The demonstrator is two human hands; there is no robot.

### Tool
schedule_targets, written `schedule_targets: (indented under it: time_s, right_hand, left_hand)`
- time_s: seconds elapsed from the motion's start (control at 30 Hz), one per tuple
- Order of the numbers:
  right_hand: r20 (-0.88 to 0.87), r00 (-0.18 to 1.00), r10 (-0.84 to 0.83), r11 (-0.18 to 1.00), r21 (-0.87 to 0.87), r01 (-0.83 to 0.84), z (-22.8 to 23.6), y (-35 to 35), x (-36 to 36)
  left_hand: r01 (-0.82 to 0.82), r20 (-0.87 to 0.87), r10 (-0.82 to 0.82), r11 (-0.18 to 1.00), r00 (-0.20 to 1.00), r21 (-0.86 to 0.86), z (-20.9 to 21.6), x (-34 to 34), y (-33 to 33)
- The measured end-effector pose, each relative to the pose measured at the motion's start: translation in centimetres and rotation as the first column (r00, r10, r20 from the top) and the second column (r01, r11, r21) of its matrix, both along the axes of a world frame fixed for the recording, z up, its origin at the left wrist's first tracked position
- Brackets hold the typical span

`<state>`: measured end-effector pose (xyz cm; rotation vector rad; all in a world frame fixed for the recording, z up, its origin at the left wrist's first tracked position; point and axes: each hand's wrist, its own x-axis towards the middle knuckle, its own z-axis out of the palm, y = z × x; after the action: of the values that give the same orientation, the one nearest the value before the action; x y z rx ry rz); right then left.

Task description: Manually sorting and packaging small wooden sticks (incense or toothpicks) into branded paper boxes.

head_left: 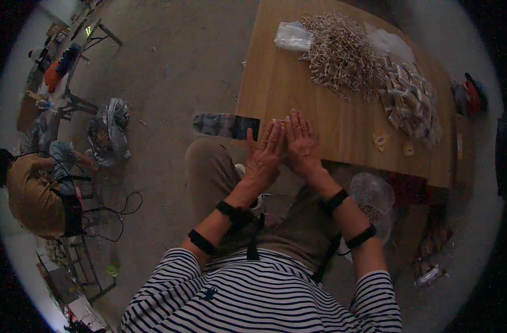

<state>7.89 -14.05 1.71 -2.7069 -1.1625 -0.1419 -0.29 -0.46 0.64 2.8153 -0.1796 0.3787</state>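
Observation:
My left hand (263, 160) and my right hand (303, 149) lie side by side at the near corner of the wooden table (298, 111), fingers stretched forward and thumbs close together. A small yellowish spot shows between their fingertips; I cannot make out what it is. Left of my left hand, a dark strip with rounded grey patches (223, 126) juts past the table's edge. Farther back are a heap of small pale brown sticks (342, 55), a stack of clear plastic bags (293, 36) and a pile of filled clear packets (412, 105). Small yellow-and-white cards (380, 141) lie to the right.
A clear plastic bag (372, 191) with pieces in it hangs or stands below the table's near edge. Across the floor at left, a person (39, 194) sits bent over beside a grey plastic bag (110, 130). Shiny packets (431, 275) lie at the lower right.

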Motion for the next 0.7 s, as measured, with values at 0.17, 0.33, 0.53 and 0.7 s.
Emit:
schedule_targets:
  time_s: [0.17,0.33,0.53,0.7]
  right_hand:
    - [0.096,0.995,-0.007,1.0,0.007,0.006,-1.2,0.1,0.1]
    - [0.065,0.998,-0.009,0.998,0.063,0.005,-1.2,0.3,-0.1]
    - [0.078,0.996,-0.033,0.996,0.088,0.026,-1.1,-0.2,-0.7]
    - [-0.006,1.0,0.018,1.0,0.008,-0.017,-0.6,-1.7,0.2]
  left_hand:
    - [-0.031,0.025,0.03,0.999,0.999,0.039,-0.3,0.8,-0.2]
    - [-0.074,0.076,0.064,0.988,0.995,0.135,-1.6,1.5,-0.1]
    - [-0.089,0.152,0.063,0.981,0.986,0.172,-3.5,2.1,-0.4]
    - [-0.042,0.082,0.023,0.97,0.996,0.241,-2.2,2.0,-0.4]
